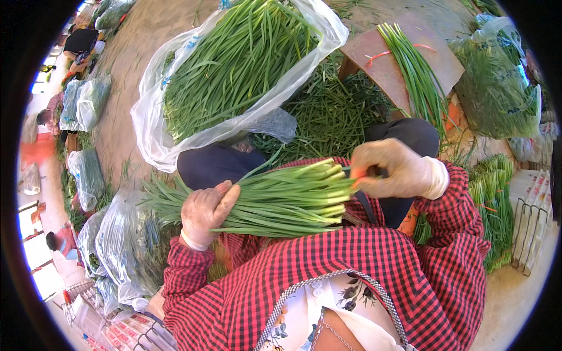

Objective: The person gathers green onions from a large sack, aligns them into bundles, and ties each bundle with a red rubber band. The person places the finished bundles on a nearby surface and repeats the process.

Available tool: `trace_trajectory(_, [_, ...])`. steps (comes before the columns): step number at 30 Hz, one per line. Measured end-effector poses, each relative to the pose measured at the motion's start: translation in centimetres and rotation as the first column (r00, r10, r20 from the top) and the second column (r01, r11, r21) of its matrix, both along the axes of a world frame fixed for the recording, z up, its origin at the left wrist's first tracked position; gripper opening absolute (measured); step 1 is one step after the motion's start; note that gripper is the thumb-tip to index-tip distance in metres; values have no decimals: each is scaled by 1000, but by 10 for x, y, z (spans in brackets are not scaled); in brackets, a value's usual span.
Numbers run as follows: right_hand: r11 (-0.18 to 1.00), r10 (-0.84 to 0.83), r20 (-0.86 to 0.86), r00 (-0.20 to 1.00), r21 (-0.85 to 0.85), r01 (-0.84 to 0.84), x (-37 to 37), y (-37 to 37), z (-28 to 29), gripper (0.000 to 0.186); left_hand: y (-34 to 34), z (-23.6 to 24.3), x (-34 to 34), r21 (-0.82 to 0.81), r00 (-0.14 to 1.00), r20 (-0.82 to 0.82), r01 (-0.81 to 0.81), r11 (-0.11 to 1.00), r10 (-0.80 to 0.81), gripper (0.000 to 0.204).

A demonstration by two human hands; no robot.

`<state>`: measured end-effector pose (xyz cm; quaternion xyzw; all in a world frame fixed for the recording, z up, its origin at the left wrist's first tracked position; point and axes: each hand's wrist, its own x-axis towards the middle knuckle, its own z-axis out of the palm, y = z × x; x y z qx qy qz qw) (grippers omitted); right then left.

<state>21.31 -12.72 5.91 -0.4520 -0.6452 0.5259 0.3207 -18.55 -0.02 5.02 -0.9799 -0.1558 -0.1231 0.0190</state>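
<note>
My left hand, in a thin pale glove, is closed around a bundle of long green leafy stalks held across my lap, their pale cut ends to the right. My right hand, also gloved, is at those cut ends, fingers closed on what looks like a small orange tie, partly hidden. Ahead, a stool bears another bundle with a red tie.
An open plastic bag of greens lies ahead, loose leaves beside it. Filled bags stand at right, tied bundles and crates below. More bags line the left; other people sit farther left.
</note>
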Motion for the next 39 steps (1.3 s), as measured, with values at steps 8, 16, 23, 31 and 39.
trace_trajectory(8, [919,-387,706,593,239,315,18,24,-20,77,3,4,-8,-124,990,43,-129,984,135,65])
trace_trajectory(16, [967,-205,-185,961,-188,170,-33,46,-21,35,-8,3,-4,-470,957,79,-212,857,280,69])
trace_trajectory(23, [846,-527,-220,821,-223,484,26,43,-15,24,-18,-7,-21,-986,879,-51,-118,114,475,62])
trace_trajectory(31, [906,-387,-315,867,-305,294,2,79,-63,60,-24,-6,-2,-993,885,-80,-29,-118,459,53])
trace_trajectory(39, [883,-468,-508,723,-290,368,-38,92,-45,34,-33,-2,10,-987,910,-81,-15,-163,408,59])
